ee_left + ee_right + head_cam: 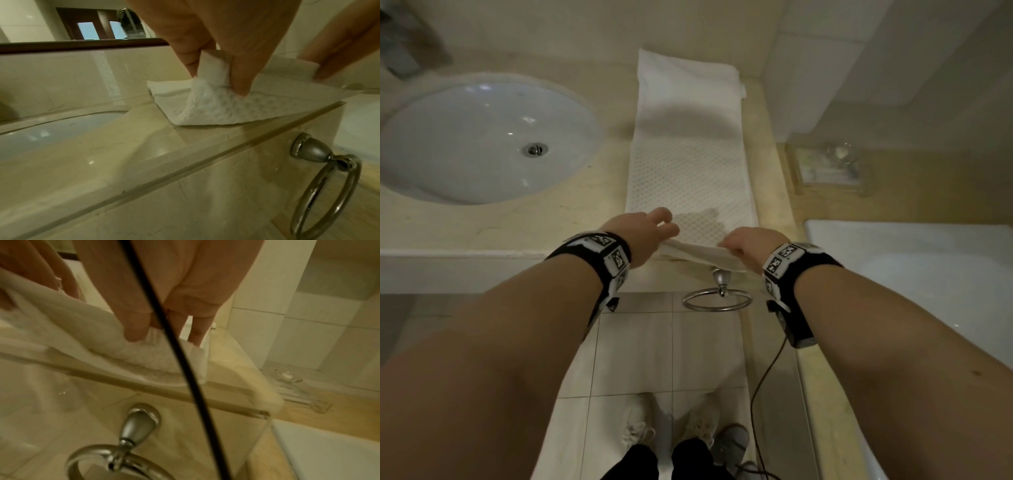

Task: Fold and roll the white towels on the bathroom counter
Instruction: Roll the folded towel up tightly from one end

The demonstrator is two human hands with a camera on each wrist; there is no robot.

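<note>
While a long white towel (688, 161) lies folded into a narrow strip on the beige marble worktop (599, 192), running from the near edge to the far wall, a person lifts its near end with both hands. The left hand (643, 236) pinches the near left corner between thumb and fingers (240, 76), raising the dotted weave off the stone, with the other fingers spread loosely above the cloth. The right hand (750, 243) grips the near right corner, its fingers (135, 327) curled down onto the thick folded edge, which sits just at the lip of the worktop. Between the two hands the lifted end of the towel bunches into a soft fold. To the left of the towel, a white oval sink (482, 140) is set into the worktop. To the right, on a lower ledge, stands a clear glass tray (828, 168) with a glass on it. A chrome towel ring (717, 298) hangs on the worktop's front face, below the hands. A white bathtub (914, 274) fills the near right. Black wrist bands with printed markers (606, 257) circle both forearms, and a black cable (767, 370) trails down from the right one.
</note>
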